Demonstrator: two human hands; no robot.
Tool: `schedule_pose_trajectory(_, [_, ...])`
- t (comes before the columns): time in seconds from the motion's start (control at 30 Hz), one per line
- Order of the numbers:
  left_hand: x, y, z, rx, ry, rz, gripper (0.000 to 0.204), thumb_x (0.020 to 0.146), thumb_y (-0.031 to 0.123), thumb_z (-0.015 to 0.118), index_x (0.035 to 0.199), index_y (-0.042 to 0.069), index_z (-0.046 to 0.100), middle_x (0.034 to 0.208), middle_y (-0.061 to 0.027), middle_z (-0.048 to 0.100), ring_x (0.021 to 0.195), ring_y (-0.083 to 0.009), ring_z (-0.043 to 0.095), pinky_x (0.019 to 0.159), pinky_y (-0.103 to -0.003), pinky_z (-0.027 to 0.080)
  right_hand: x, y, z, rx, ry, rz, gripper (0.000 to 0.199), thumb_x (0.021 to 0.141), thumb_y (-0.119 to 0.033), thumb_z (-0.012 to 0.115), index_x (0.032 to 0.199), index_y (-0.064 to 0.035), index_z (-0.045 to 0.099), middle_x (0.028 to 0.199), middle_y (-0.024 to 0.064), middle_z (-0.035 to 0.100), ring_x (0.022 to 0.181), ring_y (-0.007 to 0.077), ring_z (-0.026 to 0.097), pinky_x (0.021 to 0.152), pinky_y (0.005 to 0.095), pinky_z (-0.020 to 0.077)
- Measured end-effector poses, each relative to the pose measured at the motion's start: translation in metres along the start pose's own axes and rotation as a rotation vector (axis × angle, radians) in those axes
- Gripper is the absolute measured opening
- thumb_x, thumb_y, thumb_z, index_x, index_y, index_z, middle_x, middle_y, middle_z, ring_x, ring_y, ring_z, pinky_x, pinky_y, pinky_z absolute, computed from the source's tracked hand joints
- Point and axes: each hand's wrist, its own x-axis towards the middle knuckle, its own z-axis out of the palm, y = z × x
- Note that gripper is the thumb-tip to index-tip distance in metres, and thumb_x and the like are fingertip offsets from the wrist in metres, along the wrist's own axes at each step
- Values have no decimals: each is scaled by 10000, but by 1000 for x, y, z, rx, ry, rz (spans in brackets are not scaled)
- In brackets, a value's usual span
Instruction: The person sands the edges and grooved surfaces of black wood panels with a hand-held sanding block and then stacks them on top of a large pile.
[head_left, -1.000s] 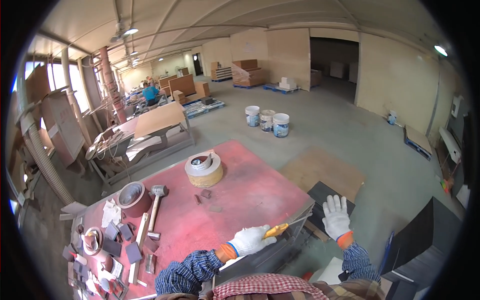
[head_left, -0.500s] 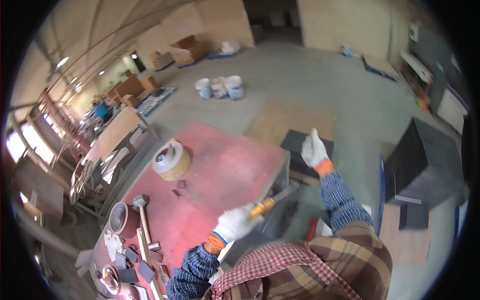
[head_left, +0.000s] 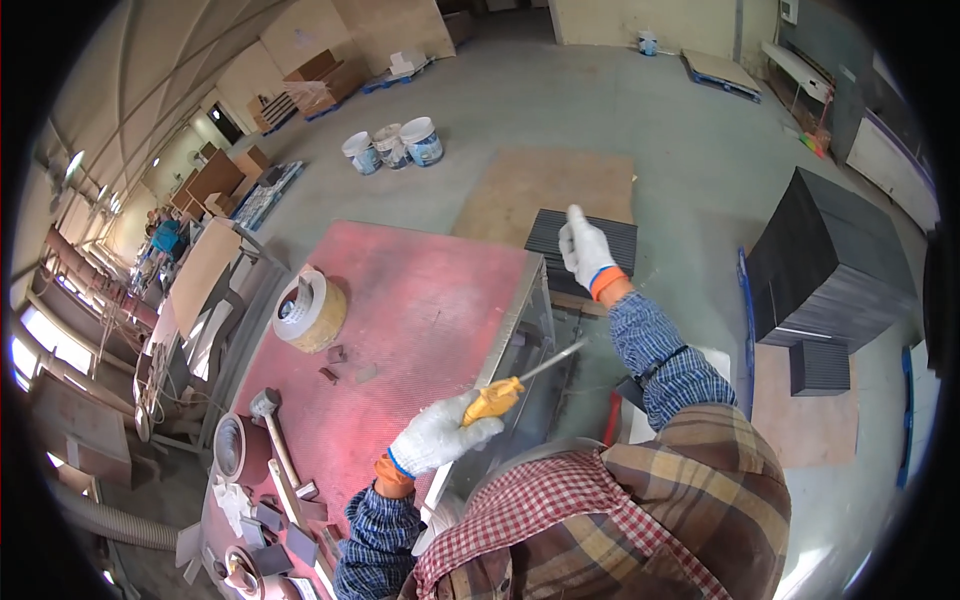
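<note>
My left hand [head_left: 437,437], in a white knit glove with an orange cuff, is closed round the yellow handle of a screwdriver [head_left: 493,401]. Its thin metal shaft points right, past the edge of the red-topped table [head_left: 430,290]. My right hand [head_left: 590,252], gloved the same way, is stretched forward beyond the table. At least one of its fingers is extended, and nothing shows in it. From this view it overlaps a stack of dark ribbed panels [head_left: 545,232] on a brown board on the floor; whether they touch, I cannot tell.
A wide tape roll [head_left: 325,318] and a hammer [head_left: 280,440] lie on the table, with small dark blocks [head_left: 302,545] near its left corner. A large stack of dark panels [head_left: 825,265] stands at right. Three buckets [head_left: 390,148] stand farther off.
The view has shifted, so the table and the floor stacks sit differently in it. The screwdriver stays in my left hand, its shaft now tilted up more. My right hand remains stretched out.
</note>
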Motion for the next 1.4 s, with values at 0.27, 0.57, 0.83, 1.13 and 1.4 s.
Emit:
schedule_pose_trajectory(0.27, [19,22,8,572,262,35,362,924,422,611,1015,75,568,832,-186,669,842,-403,660,690,-487,496,-28,24,26,-2351,-502,-938,175,889,-221,578,975,-136,705,1091,103,674,1141,281,608,944,505,459])
schedule_pose_trajectory(0.57, [23,-8,2,662,522,-92,334,902,386,631,1017,79,567,877,-165,695,821,-373,684,701,-493,519,-36,24,-4,-2216,-479,-1175,469,984,-180,406,1442,-84,427,1596,83,309,1486,273,249,1239,451,164])
schedule_pose_trajectory(0.83, [26,-8,10,678,481,-37,306,921,358,606,1066,89,578,920,-141,692,858,-353,688,708,-492,522,-50,36,-7,-2708,-318,-1467,554,1000,-200,348,1533,-74,266,1609,101,265,1485,291,246,1239,422,185])
schedule_pose_trajectory(1.13, [30,-3,16,620,441,0,334,934,403,582,1041,88,558,890,-162,686,844,-372,679,701,-498,505,-68,15,-22,-2651,-401,-1464,527,965,-202,410,1469,-45,393,1581,117,325,1469,284,288,1233,476,194])
schedule_pose_trajectory(1.4, [38,4,22,650,490,68,329,926,402,604,1024,91,555,856,-155,682,803,-373,679,648,-487,506,-74,35,-28,-2510,-537,-1344,509,968,-211,468,1452,-72,399,1555,113,360,1449,273,325,1227,443,227])
